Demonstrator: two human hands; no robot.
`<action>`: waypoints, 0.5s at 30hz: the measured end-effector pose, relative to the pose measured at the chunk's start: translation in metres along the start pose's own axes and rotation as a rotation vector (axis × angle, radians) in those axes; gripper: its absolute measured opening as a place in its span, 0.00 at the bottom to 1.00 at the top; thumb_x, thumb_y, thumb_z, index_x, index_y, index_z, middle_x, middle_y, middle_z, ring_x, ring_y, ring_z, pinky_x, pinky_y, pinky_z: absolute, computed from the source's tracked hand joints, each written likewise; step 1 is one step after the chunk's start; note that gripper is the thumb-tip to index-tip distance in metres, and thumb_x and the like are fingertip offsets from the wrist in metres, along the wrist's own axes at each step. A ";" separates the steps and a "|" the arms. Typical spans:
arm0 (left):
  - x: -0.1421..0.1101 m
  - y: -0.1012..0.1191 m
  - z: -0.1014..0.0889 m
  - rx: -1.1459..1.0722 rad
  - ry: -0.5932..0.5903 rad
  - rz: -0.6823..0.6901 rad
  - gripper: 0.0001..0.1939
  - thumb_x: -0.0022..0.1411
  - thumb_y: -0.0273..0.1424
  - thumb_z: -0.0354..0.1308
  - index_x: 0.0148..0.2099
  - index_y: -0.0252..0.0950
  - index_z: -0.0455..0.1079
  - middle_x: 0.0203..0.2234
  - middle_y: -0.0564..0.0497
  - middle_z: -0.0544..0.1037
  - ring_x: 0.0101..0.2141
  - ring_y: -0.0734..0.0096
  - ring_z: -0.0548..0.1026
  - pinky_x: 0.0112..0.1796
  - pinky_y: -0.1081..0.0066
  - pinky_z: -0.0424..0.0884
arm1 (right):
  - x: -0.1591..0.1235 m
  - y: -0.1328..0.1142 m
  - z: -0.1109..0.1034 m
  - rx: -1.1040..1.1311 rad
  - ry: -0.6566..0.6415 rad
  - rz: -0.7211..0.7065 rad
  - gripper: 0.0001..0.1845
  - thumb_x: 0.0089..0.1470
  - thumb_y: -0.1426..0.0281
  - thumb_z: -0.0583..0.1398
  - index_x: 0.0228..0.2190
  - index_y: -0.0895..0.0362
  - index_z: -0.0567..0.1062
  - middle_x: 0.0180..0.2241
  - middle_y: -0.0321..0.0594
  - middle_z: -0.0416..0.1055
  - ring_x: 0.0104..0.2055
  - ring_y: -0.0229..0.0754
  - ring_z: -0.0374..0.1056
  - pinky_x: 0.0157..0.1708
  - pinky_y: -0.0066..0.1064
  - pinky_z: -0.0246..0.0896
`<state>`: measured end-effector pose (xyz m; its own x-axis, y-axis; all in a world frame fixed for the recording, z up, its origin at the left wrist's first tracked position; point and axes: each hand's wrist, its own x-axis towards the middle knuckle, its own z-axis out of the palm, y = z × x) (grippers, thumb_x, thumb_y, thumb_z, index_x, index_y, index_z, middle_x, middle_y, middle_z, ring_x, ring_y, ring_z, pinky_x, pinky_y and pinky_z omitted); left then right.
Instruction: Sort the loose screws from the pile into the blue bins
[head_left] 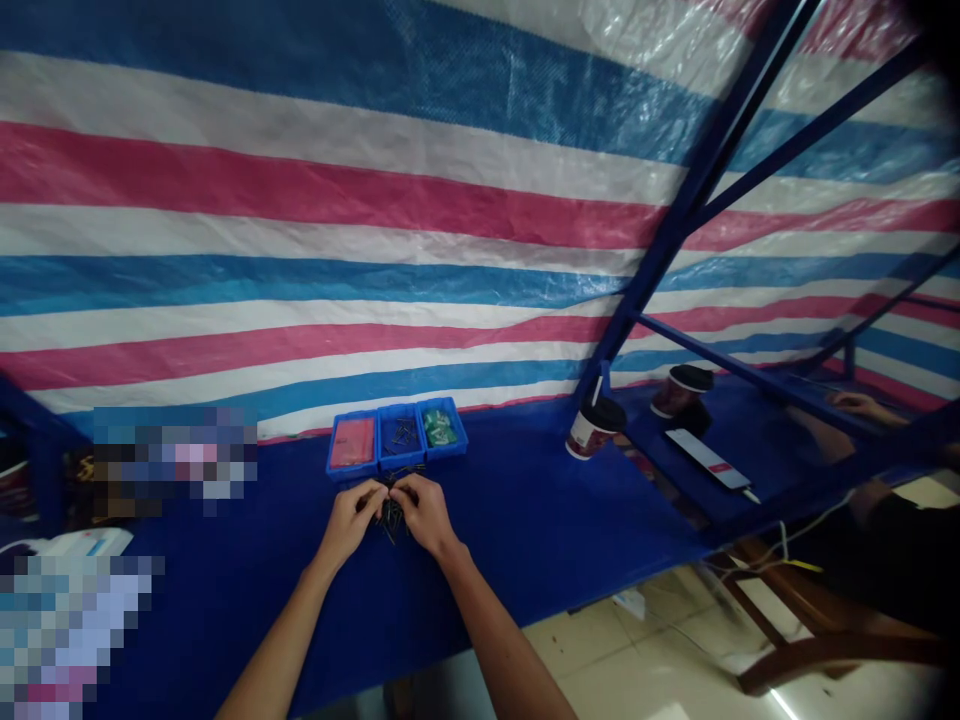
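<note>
On a blue-covered workbench (pixel 225 580) before a striped tarpaulin (pixel 300 200), a person's left hand (pixel 346 520) and right hand (pixel 425 512) pinch, fingers curled close, into a heap of dark metal fasteners (pixel 390 518), three blue parts bins (pixel 396 437) at twelve o'clock.

Tarp (pixel 315 200) behind: horizontal blue, white, pink stripes, woven texture. Table (pixel 225 600) solid deep blue. Three bright-blue bins (pixel 397 436) at 12 o'clock: leftmost red packet (pixel 352 442), rightmost green packets (pixel 437 428). Black screws (pixel 390 515) centre. Cup (pixel 592 435) at 2 o'clock: white, red print, black lid.
</note>
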<state>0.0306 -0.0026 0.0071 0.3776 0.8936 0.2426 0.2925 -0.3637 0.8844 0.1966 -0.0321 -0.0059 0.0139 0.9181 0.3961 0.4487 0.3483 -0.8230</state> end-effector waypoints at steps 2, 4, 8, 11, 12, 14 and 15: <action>0.000 0.000 0.000 0.000 0.004 0.001 0.19 0.67 0.42 0.53 0.29 0.34 0.71 0.19 0.55 0.69 0.23 0.72 0.66 0.28 0.74 0.59 | -0.001 0.001 0.001 -0.001 -0.003 -0.001 0.08 0.62 0.69 0.58 0.32 0.55 0.77 0.32 0.37 0.75 0.33 0.39 0.69 0.34 0.27 0.59; 0.000 -0.001 0.000 -0.001 0.012 -0.001 0.20 0.67 0.43 0.53 0.29 0.34 0.71 0.18 0.54 0.69 0.22 0.72 0.66 0.27 0.74 0.60 | 0.000 0.000 0.001 0.001 0.004 -0.001 0.08 0.62 0.68 0.58 0.33 0.55 0.77 0.32 0.37 0.75 0.33 0.39 0.69 0.35 0.27 0.60; 0.000 -0.003 0.000 -0.023 0.036 -0.024 0.19 0.67 0.43 0.54 0.33 0.34 0.73 0.18 0.54 0.70 0.22 0.72 0.67 0.27 0.75 0.60 | 0.003 -0.005 -0.010 -0.019 0.138 0.015 0.11 0.62 0.64 0.59 0.43 0.56 0.75 0.34 0.40 0.74 0.35 0.41 0.68 0.40 0.30 0.62; 0.001 -0.004 0.000 -0.039 0.048 -0.044 0.19 0.67 0.43 0.54 0.34 0.34 0.74 0.18 0.54 0.71 0.22 0.72 0.67 0.26 0.75 0.60 | -0.019 -0.006 -0.034 -0.120 0.377 0.115 0.16 0.66 0.60 0.54 0.48 0.57 0.71 0.41 0.46 0.73 0.45 0.47 0.67 0.49 0.39 0.61; 0.001 -0.005 0.000 -0.040 0.050 -0.048 0.19 0.67 0.43 0.54 0.33 0.34 0.74 0.18 0.54 0.71 0.22 0.72 0.67 0.26 0.75 0.60 | -0.035 -0.004 -0.046 -0.166 0.438 0.161 0.18 0.66 0.59 0.52 0.49 0.57 0.70 0.44 0.49 0.72 0.49 0.49 0.66 0.52 0.42 0.60; 0.001 -0.004 0.000 -0.040 0.051 -0.054 0.19 0.67 0.43 0.54 0.33 0.33 0.73 0.18 0.54 0.71 0.22 0.72 0.67 0.26 0.75 0.59 | -0.080 0.002 -0.074 -0.252 0.474 0.245 0.25 0.66 0.55 0.50 0.56 0.58 0.65 0.54 0.53 0.67 0.57 0.53 0.62 0.56 0.48 0.57; 0.001 -0.004 0.000 -0.042 0.052 -0.057 0.20 0.67 0.44 0.54 0.32 0.33 0.73 0.18 0.54 0.71 0.22 0.72 0.67 0.26 0.75 0.59 | -0.107 0.006 -0.089 -0.322 0.450 0.281 0.30 0.65 0.54 0.49 0.61 0.57 0.60 0.58 0.54 0.63 0.61 0.55 0.59 0.58 0.50 0.57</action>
<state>0.0301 -0.0009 0.0039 0.3149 0.9253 0.2111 0.2745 -0.3017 0.9130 0.2777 -0.1446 -0.0170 0.5146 0.7721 0.3728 0.6194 -0.0342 -0.7843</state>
